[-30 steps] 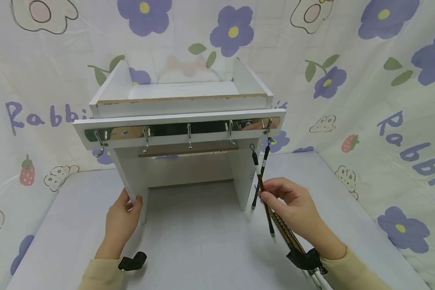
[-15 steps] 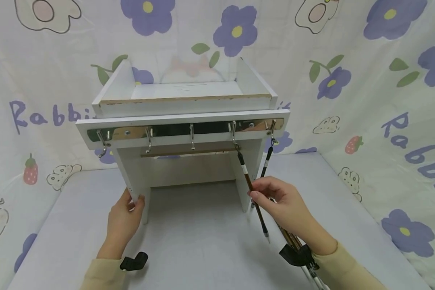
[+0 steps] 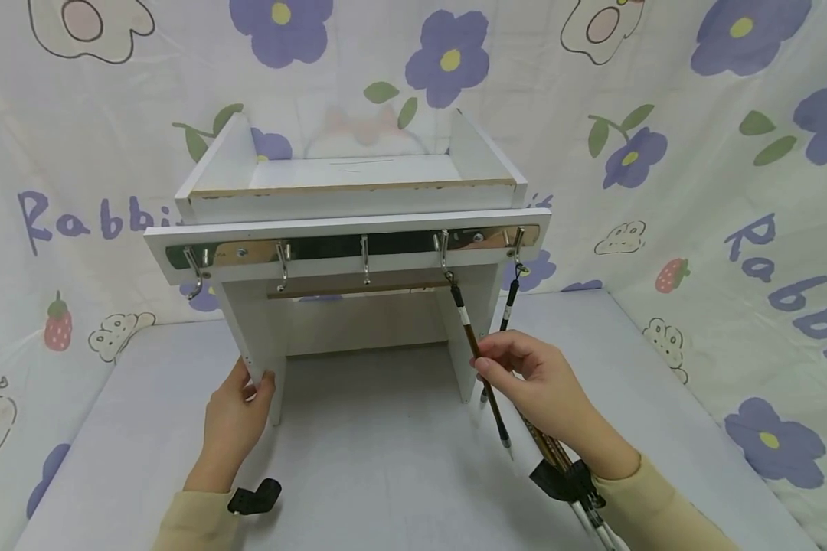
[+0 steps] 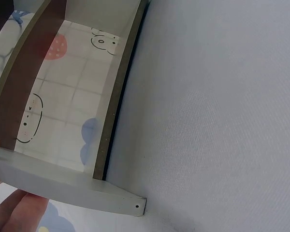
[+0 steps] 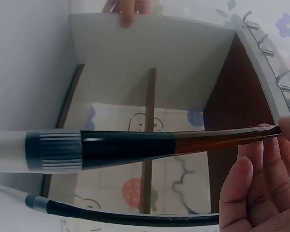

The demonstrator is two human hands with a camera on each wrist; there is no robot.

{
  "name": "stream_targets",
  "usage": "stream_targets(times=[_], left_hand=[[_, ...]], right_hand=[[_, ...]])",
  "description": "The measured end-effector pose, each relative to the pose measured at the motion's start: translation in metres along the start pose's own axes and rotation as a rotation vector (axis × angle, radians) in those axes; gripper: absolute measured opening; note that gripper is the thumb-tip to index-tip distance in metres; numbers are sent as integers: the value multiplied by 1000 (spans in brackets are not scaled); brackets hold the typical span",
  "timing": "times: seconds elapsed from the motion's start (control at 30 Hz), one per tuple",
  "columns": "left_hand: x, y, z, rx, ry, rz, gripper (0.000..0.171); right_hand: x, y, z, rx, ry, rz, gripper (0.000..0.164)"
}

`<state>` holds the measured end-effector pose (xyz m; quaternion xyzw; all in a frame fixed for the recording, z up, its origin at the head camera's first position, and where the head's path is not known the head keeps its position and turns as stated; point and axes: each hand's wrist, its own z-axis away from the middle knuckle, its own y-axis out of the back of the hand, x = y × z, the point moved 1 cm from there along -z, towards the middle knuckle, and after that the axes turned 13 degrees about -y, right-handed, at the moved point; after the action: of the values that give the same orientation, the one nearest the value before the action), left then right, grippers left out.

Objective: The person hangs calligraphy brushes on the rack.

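Observation:
A white shelf unit (image 3: 351, 199) stands on the grey table, with a metal rail of hooks (image 3: 331, 249) along its front edge. My left hand (image 3: 251, 383) grips the unit's left leg (image 4: 63, 181). My right hand (image 3: 485, 363) pinches the brown shaft of a calligraphy brush (image 3: 463, 317), whose loop sits at the fourth hook (image 3: 444, 264). A second brush (image 3: 508, 306) hangs from the fifth hook just to its right. More brushes (image 3: 547, 451) run under my right palm toward the wrist. The right wrist view shows the held brush (image 5: 135, 145) and the other brush (image 5: 125, 217) close up.
The grey table (image 3: 386, 474) stretches in front of and around the unit. A flower-print cloth backdrop (image 3: 696, 191) closes off the back and both sides. Three hooks on the left (image 3: 279, 264) carry nothing. The shelf's top tray (image 3: 344, 172) holds nothing.
My right hand moved the brush left and up from beside the fifth hook; its loop now sits at the fourth hook. The left hand has stayed on the leg.

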<state>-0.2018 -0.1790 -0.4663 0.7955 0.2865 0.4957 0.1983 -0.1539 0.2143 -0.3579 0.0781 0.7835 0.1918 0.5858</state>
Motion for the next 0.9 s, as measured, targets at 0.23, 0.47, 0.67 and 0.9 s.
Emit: stream_targets(times=[0.23,0.47,0.67,0.9], left_hand=[[-1,-1,0,0,-3,-4,47],[-1,-1,0,8,-3,-9,44],[-1,-1,0,3,-7,-12,45],[-3,-2,0,5,-6,-13,46]], right_hand=[[4,1,1,6,-26,19,12],[6,0,1,13,-25,24,13],[12,-7,2,-10,-56,10,14],[27,-26,1,-35,-90,-1,11]])
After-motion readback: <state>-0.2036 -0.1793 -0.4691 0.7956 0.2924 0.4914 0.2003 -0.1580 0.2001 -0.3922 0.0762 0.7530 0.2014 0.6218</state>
